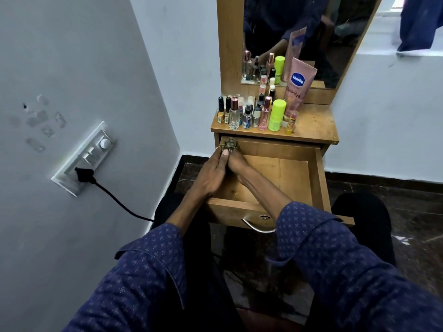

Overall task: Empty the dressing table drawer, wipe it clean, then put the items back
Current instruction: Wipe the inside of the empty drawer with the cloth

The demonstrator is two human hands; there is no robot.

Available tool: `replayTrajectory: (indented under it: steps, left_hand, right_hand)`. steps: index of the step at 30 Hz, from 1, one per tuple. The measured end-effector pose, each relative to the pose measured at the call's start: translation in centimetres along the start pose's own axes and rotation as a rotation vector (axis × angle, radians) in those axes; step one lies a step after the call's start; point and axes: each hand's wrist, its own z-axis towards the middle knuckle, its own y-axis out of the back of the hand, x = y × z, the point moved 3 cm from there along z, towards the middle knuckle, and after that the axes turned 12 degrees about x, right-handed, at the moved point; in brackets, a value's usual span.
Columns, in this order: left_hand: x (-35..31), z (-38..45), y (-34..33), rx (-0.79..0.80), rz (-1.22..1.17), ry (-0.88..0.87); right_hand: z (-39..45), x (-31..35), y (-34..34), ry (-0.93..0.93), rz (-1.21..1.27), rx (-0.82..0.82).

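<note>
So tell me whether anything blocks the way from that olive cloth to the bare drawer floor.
Nothing visible does. Both hands, left and right, hold the crumpled cloth at the drawer's back-left corner, and the wooden floor beside them lies bare, with the bottles up on the tabletop.

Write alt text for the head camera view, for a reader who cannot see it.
Two bare hands, left hand and right hand, meet over the back left corner of an open, nearly bare wooden drawer, holding a small dark clump. Bottles and a pink lotion tube stand on the dressing table top below a mirror.
</note>
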Motion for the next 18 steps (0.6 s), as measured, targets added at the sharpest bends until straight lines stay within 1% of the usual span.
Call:
replayTrajectory:
  steps: [2,4,6,8,10,12,13,16,18]
  left_hand:
    - [0.1,0.0,0.0,-0.001,-0.019,0.003]
    - [0.1,0.0,-0.1,0.006,-0.026,-0.008]
    - [-0.1,0.0,-0.2,0.012,-0.017,-0.022]
    - [-0.3,-0.1,-0.3,0.03,-0.016,-0.02]
    - [-0.5,-0.2,-0.3,0.043,-0.033,-0.018]
    - [-0.4,-0.2,-0.2,0.031,-0.048,-0.021]
    - [-0.3,-0.1,-0.1,0.023,-0.057,-0.018]
    - [0.1,0.2,0.0,-0.002,-0.1,0.008]
    - [0.3,0.3,0.1,-0.023,-0.138,0.021]
  right_hand:
    - [0.2,0.5,0.5,-0.067,-0.06,0.02]
    - [0.5,0.6,1.2,-0.167,-0.128,0.085]
    - [0.5,1.2,1.5,-0.204,-0.208,0.119]
    - [0.5,2.1,1.6,-0.134,-0.185,0.075]
    - [0.4,2.7,1.6,-0.037,-0.124,-0.019]
    - [0.5,2.5,1.9,0.005,-0.151,-0.095]
    - [0.4,2.4,1.9,0.009,-0.187,-0.097]
    - [-0.2,1.8,1.7,-0.056,-0.255,-0.019]
    - [-1.2,0.6,1.2,-0.17,-0.258,0.118]
